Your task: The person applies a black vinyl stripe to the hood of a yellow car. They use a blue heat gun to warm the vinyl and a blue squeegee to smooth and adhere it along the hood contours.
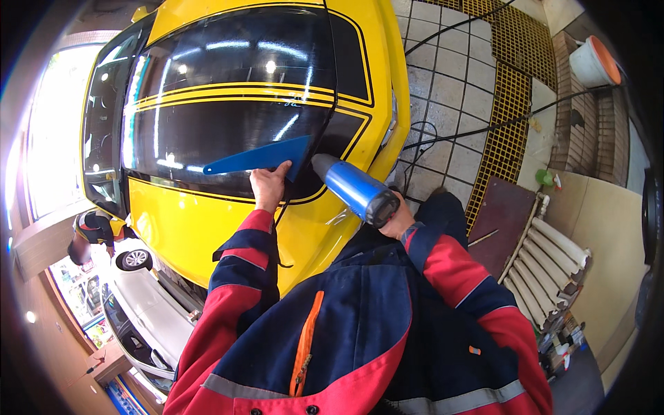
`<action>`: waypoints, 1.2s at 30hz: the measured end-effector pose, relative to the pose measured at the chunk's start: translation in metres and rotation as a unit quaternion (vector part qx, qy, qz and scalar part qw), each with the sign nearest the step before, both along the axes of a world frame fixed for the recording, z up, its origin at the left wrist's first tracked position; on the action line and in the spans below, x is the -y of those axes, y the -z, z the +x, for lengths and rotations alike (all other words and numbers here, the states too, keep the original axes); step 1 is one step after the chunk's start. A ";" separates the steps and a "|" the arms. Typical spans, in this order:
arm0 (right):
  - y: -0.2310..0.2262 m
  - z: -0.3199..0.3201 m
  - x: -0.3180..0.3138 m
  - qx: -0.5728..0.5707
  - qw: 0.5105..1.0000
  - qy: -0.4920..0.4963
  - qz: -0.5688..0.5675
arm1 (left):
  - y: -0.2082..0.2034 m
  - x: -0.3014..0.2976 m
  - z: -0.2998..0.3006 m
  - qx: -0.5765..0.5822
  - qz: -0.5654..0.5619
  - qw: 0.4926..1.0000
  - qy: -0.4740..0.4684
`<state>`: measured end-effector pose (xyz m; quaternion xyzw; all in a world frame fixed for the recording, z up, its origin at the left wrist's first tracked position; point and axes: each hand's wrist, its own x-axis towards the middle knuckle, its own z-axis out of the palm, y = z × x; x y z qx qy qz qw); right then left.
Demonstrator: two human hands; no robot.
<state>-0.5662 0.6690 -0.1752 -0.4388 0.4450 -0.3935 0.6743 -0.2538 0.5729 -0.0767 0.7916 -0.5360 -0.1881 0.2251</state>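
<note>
The left hand (268, 188) is clamped on a blue scraper (259, 159), which lies over the black panel (207, 128) of a yellow car (180, 221); the right hand (399, 220) is wrapped around a blue heat gun (356, 190), its nozzle (321, 164) near the scraper's wide end; a white car (152, 304) stands to the left

Bright o/all; strong daylight thru the opening (59, 131) at far left, blown out to white. White streaks & hot spots glare off the glossy black panel (228, 62). Small round lamp (30, 317) glows near left. Right side a bit dimmer. Mid-scene fairly sharp; fisheye bends lines, edges soft, corners black w/ vignetting.
</note>
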 end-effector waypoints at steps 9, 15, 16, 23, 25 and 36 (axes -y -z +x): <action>0.004 -0.008 -0.015 0.077 0.997 0.013 0.003 | -0.011 0.001 0.001 -0.146 0.018 0.989 -0.029; 0.021 0.004 -0.021 0.017 0.996 0.028 -0.080 | -0.015 -0.001 0.012 -0.083 0.015 0.996 -0.014; 0.024 0.007 -0.022 0.008 0.998 0.017 -0.057 | -0.011 -0.003 0.009 -0.091 0.004 0.996 0.017; 0.031 0.015 -0.032 0.015 1.000 -0.003 -0.018 | 0.006 -0.013 0.003 -0.060 0.035 0.997 0.025; 0.032 0.011 -0.031 0.061 0.998 -0.020 0.010 | -0.008 -0.016 0.021 -0.195 -0.010 0.981 0.009; -0.007 0.026 -0.031 -0.050 0.993 -0.081 -0.067 | -0.019 -0.037 0.056 -0.088 0.062 0.990 -0.090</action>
